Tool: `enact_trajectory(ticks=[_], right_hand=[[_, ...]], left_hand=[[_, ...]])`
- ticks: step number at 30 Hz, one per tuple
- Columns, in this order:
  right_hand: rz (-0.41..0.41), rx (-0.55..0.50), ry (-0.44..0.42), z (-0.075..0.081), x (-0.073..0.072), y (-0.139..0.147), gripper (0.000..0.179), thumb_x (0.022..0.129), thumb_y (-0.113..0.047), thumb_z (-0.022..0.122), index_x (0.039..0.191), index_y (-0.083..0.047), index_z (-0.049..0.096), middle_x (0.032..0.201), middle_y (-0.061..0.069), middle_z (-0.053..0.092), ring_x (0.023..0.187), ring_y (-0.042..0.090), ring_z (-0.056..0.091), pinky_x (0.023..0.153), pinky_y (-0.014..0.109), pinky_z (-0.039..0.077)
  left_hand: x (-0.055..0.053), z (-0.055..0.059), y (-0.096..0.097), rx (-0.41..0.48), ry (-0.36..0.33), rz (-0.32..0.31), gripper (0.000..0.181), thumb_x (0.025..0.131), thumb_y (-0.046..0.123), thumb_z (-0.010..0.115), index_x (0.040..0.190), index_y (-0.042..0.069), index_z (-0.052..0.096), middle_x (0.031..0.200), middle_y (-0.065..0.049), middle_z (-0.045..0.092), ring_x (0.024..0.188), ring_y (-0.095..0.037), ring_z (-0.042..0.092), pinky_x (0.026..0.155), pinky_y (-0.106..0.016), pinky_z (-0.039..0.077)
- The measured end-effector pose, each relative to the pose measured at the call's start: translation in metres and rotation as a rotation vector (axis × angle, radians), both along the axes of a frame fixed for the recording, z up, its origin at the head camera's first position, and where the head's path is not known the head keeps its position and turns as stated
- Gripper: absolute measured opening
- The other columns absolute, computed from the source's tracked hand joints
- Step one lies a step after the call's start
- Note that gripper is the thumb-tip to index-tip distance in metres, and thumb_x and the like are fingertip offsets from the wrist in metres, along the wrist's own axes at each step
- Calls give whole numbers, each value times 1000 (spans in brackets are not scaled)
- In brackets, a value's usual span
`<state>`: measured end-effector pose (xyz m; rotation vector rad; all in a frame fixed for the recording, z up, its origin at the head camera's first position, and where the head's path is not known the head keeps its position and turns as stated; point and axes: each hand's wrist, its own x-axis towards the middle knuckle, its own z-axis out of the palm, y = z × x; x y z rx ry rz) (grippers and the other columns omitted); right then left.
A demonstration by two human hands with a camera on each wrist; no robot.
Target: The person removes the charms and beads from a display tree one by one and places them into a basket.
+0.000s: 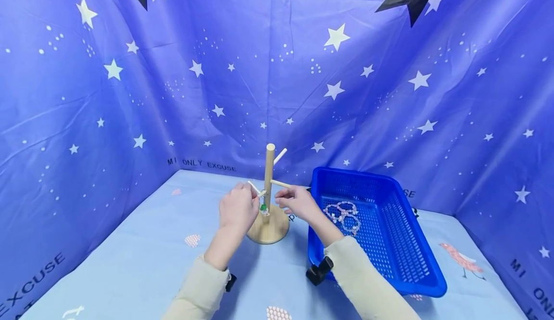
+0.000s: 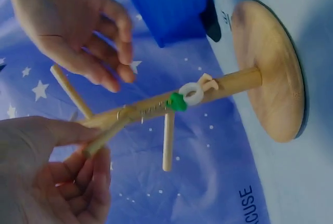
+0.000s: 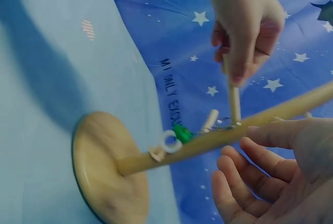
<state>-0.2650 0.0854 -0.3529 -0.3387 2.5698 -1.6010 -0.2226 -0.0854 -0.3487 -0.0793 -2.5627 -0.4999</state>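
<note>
A wooden stand [image 1: 269, 176] with a round base and side pegs stands upright on the table. From one peg [image 2: 106, 134] hangs a keychain: a metal chain, a green charm [image 2: 177, 102], a white ring and a small peach-coloured piece, lying along the post. My left hand [image 1: 238, 207] pinches that peg near its outer end between thumb and fingers. Across the post, my right hand [image 1: 298, 202] has relaxed, slightly bent fingers with nothing held. Its fingertips [image 3: 250, 142] are close to the post and the chain's top; whether they touch I cannot tell.
A blue plastic basket [image 1: 376, 281] stands to the right, partly under my right forearm. Beaded bracelets [image 1: 350, 224] lie inside it near the left wall. Light blue cloth [image 1: 147, 262] covers the table, and a starry blue curtain [image 1: 242, 70] hangs behind.
</note>
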Motion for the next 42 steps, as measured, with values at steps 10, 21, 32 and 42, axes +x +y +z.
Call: enact_trajectory(ticks=[10, 21, 32, 42], right_hand=[[-40, -23, 2, -9, -2, -21, 16, 93, -10, 67, 106, -1, 71, 104, 15, 71, 94, 24, 69, 80, 42, 61], [-85, 14, 47, -9, -3, -38, 14, 91, -14, 71, 99, -2, 73, 97, 14, 73, 86, 17, 67, 75, 37, 61], [-102, -11, 73, -8, -13, -36, 12, 92, -10, 69, 93, 2, 72, 85, 14, 72, 76, 15, 66, 72, 37, 60], [-25, 78, 176, -7, -16, -35, 7, 91, -9, 68, 89, -3, 71, 83, 10, 73, 68, 9, 59, 60, 21, 50]], left_hand=[[-42, -11, -43, 356, -147, -203, 20, 97, 26, 63, 104, 10, 72, 100, -9, 73, 92, -26, 69, 84, -42, 56], [-80, -41, -63, 466, -198, -344, 22, 88, 9, 74, 109, 3, 73, 109, -17, 74, 101, -35, 72, 91, -45, 57], [-82, -34, -61, 414, -233, -195, 9, 85, 18, 79, 92, 13, 77, 95, -6, 77, 91, -24, 71, 83, -42, 55], [-79, -25, -64, 391, -304, -155, 9, 86, 18, 78, 91, 12, 78, 91, -7, 77, 84, -21, 69, 81, -41, 53]])
